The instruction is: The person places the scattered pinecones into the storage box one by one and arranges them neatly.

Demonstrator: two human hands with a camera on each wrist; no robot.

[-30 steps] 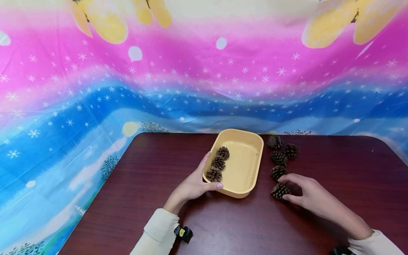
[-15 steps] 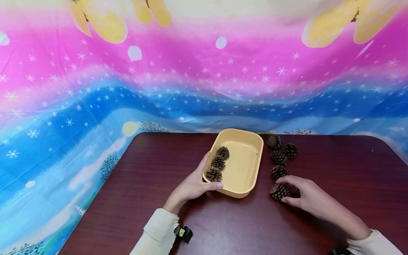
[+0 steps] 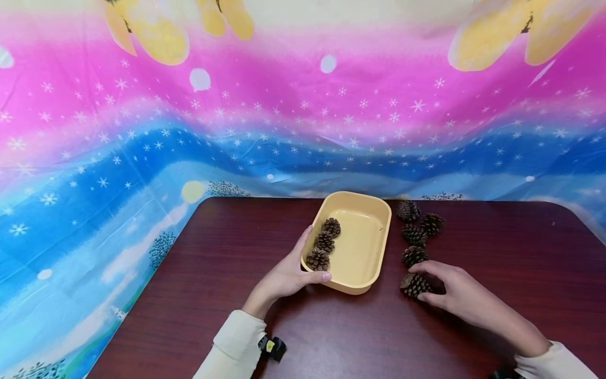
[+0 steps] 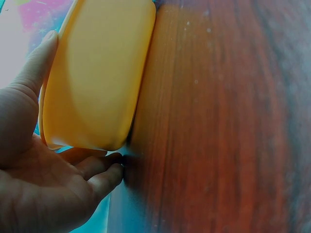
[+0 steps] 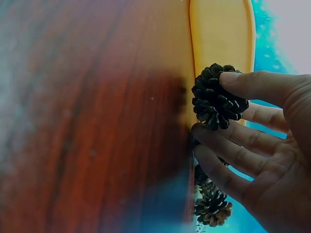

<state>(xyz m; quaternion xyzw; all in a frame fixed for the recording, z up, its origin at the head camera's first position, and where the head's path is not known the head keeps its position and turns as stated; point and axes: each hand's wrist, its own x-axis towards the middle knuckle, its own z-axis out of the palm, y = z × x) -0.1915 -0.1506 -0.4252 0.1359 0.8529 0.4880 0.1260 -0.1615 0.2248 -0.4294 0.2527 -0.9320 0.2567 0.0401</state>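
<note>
A yellow rectangular tub stands on the table with three pine cones along its left inner side; one is the nearest pine cone. My left hand grips the tub's near left corner, thumb at the near rim and fingers along the outer left wall. In the left wrist view the fingers curl by the tub's end. To the right of the tub, my right hand holds a pine cone between thumb and fingers, at the near end of a row. The right wrist view shows the thumb pressed on that pine cone.
Several more pine cones lie beyond the held one, among them one close by and one at the far end. The dark red wooden table ends at a patterned cloth backdrop.
My right hand and the pine cone in its fingers shifted slightly left about half a second ago, then stayed nearly still. The left hand and tub have not moved.
</note>
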